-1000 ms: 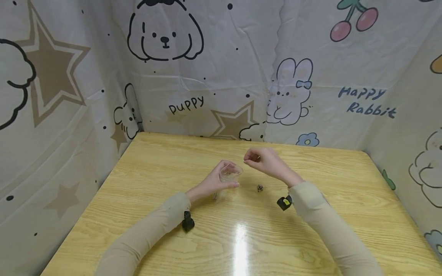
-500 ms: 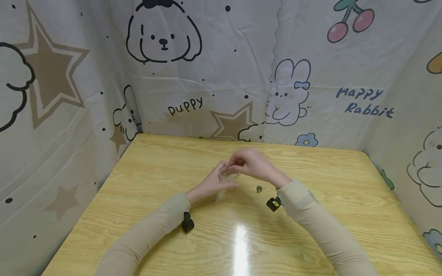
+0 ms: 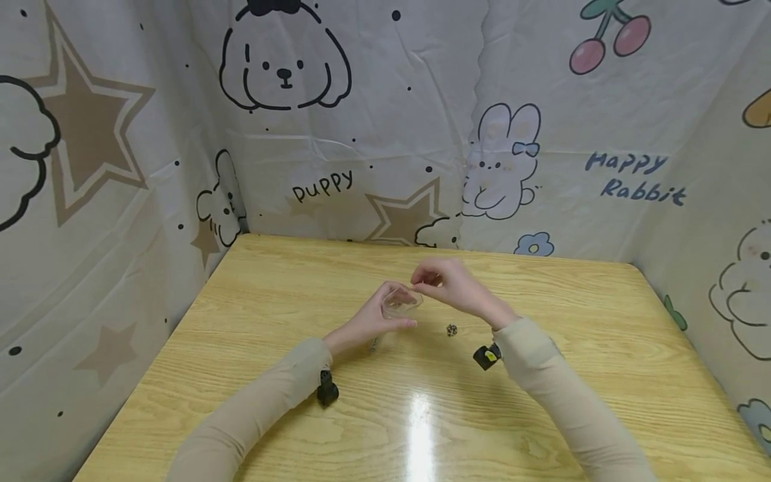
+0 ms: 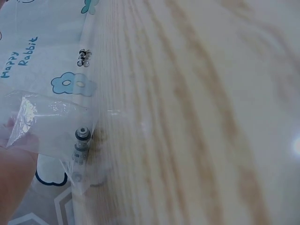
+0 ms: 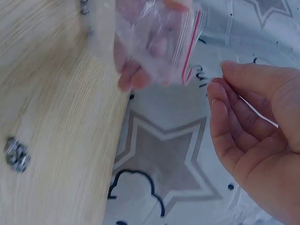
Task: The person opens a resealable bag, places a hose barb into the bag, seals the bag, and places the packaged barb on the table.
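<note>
My left hand (image 3: pixel 370 319) grips a clear zip-lock bag (image 3: pixel 400 306) just above the table, its mouth spread and tilted to the right. A red line (image 5: pixel 193 47) runs along the bag's seal in the right wrist view. Small metal fittings (image 4: pixel 82 140) with black rings show through the bag's low end in the left wrist view. Beside the mouth is my right hand (image 3: pixel 454 284), its fingers loosely curled, thumb and index tips slightly apart with nothing visible between them. A small cluster of similar metal fittings (image 3: pixel 452 330) lies on the table below the right hand.
The wooden table (image 3: pixel 289 268) ends at a printed cloth wall (image 3: pixel 385 134) at the back and sides. Black wrist cameras are strapped near both cuffs, the right camera (image 3: pixel 486 356) hanging close over the tabletop.
My right hand moved left to the bag's mouth, its fingertips dipping in there, then drew back slightly to the right. My left hand and the bag stayed almost still.
</note>
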Tool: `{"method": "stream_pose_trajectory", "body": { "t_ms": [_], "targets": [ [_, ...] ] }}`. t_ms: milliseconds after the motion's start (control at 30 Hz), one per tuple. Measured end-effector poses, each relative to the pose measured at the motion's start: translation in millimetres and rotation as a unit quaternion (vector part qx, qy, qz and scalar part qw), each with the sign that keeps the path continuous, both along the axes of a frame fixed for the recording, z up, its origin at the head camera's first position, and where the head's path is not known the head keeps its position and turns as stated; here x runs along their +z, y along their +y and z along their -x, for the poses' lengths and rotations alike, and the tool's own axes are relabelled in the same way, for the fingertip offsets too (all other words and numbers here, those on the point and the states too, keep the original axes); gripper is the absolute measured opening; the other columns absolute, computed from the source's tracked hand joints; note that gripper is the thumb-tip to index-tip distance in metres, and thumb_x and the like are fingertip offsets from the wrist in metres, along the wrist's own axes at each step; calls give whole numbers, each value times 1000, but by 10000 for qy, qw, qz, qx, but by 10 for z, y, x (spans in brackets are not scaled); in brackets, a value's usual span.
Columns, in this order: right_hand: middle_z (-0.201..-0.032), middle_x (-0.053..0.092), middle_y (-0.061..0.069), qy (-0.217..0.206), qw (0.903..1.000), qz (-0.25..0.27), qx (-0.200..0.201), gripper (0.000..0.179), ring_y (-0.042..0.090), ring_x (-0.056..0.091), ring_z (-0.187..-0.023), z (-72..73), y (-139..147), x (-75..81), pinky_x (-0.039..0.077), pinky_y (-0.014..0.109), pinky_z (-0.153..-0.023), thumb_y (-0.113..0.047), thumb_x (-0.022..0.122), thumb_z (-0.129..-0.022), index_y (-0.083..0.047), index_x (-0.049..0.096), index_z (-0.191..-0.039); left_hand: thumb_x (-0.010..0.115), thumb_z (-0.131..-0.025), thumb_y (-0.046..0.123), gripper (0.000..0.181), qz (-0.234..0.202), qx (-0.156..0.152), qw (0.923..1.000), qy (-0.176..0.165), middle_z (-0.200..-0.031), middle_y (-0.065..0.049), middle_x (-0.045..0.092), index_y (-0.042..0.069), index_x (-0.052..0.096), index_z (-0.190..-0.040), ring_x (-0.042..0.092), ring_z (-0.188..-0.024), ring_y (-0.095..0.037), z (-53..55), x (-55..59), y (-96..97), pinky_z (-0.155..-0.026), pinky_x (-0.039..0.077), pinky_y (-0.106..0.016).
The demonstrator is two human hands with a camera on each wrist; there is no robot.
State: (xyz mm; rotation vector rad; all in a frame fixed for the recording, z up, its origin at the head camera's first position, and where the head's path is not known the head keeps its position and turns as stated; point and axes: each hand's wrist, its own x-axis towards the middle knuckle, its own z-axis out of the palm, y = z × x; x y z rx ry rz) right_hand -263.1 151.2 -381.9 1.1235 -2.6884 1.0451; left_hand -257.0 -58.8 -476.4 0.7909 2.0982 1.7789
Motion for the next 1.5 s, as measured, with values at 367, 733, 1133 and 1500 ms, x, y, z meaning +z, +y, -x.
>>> {"method": "stream_pose_trajectory", "body": {
  "t_ms": [367,733,1133,1500],
  "targets": [
    [-90,73,5,-346,9970,-109,-686,6,9,64,-79,8,415,-250,57,22,-73,-9,72,-90,-5,72,-95,73,-90,10,57,166,88,9998,-98,-139,-15,53,11,40,-136,48,-134,-31,-1,9,10,-103,52,-42],
    [-91,74,8,-974,9910,-604,-687,6,12,66,-83,3,714,-692,56,21,-76,-3,70,-89,-2,71,-94,74,-89,10,59,223,61,9997,-22,-138,-16,51,11,39,-137,47,-133,-32,-18,10,-6,-100,54,-38],
    [-89,74,1,-1295,9851,-819,-780,6,7,61,-79,-40,796,-845,50,20,-72,-7,70,-90,-11,73,-88,74,-90,13,59,372,109,9992,100,-138,-14,53,12,40,-138,47,-134,-31,-13,13,-18,-106,49,-47],
    [-88,73,2,-1184,9868,-886,-654,9,5,62,-78,-59,753,-847,53,19,-72,-13,73,-89,-4,72,-90,73,-90,10,59,305,28,9995,28,-139,-16,51,11,39,-138,46,-135,-32,-13,12,-24,-103,52,-44]
  ]
}}
